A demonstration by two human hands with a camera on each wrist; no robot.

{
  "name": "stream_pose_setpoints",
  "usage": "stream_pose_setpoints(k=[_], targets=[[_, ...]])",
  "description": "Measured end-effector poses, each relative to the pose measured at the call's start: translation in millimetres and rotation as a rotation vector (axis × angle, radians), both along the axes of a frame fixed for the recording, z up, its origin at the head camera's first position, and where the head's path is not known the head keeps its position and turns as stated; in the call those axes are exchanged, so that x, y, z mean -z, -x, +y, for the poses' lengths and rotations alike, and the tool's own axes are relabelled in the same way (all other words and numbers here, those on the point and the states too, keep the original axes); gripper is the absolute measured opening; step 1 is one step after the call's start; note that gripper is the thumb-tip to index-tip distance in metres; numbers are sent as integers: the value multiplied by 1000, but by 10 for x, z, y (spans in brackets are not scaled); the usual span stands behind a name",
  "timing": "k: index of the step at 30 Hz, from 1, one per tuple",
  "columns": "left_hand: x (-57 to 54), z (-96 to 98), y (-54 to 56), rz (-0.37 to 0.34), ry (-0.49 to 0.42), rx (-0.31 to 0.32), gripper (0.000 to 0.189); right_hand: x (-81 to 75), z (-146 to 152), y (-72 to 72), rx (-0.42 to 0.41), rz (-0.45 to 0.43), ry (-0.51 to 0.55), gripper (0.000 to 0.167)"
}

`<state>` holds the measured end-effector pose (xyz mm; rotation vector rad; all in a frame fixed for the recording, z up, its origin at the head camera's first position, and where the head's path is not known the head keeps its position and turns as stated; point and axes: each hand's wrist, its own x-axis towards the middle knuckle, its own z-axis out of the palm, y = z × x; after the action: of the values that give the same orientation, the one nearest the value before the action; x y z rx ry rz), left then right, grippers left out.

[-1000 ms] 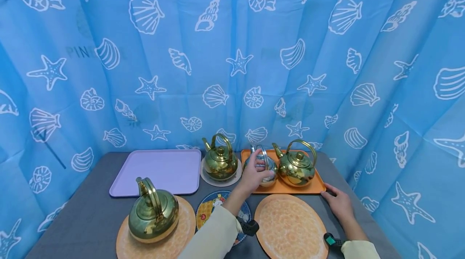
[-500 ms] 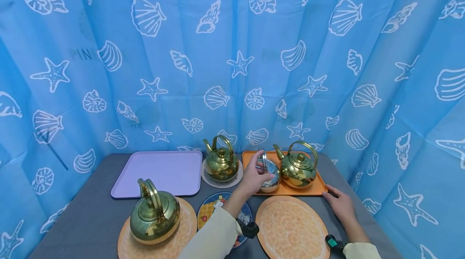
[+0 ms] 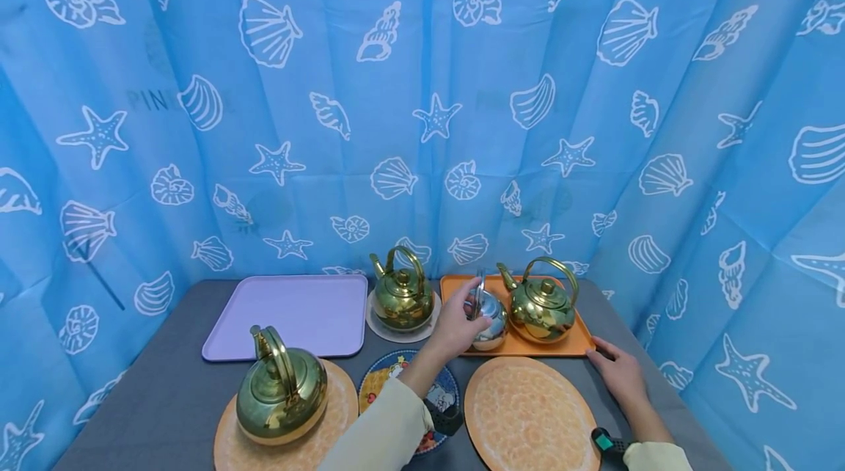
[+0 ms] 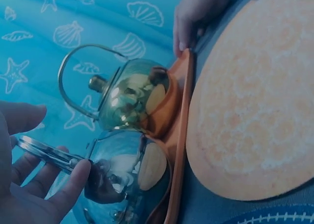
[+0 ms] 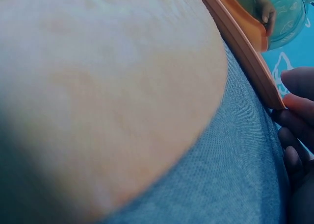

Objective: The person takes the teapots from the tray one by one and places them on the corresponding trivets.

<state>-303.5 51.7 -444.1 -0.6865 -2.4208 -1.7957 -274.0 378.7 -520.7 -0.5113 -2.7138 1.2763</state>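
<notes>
My left hand (image 3: 458, 328) is at the hoop handle of a small silver kettle (image 3: 490, 326), on the front left of the orange tray (image 3: 455, 282). In the left wrist view its fingers are spread about the silver handle (image 4: 41, 150), with a gap between the upper finger and the handle. A gold kettle (image 3: 544, 309) stands on the tray to the right of the silver one. My right hand (image 3: 619, 372) pinches the tray's front right corner; in the right wrist view its fingers (image 5: 299, 104) lie at that corner.
A gold kettle (image 3: 401, 298) stands on a small round mat (image 3: 379, 328) behind. Another gold kettle (image 3: 280, 398) sits on a round mat (image 3: 227, 442) at front left. A lilac tray (image 3: 297, 313), a patterned blue mat (image 3: 379, 375) and a round tan mat (image 3: 528, 412) lie about.
The silver kettle has shifted slightly right and its handle has turned more edge-on. My left fingers have shifted a little about the handle. The right hand keeps its place at the tray corner.
</notes>
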Motion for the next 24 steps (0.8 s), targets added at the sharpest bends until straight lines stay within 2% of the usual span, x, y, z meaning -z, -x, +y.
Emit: stream_pose_setpoints(k=[8,19,24], targets=[[21,-45,-11,93,36,-7,66,1,-9,11,-8,9,3,59],[50,-113,-30,186,108,-80,63,13,-15,21,6,13,3,57],[39,-160,-52,263,118,-105,64,22,-10,17,9,19,-9,54]])
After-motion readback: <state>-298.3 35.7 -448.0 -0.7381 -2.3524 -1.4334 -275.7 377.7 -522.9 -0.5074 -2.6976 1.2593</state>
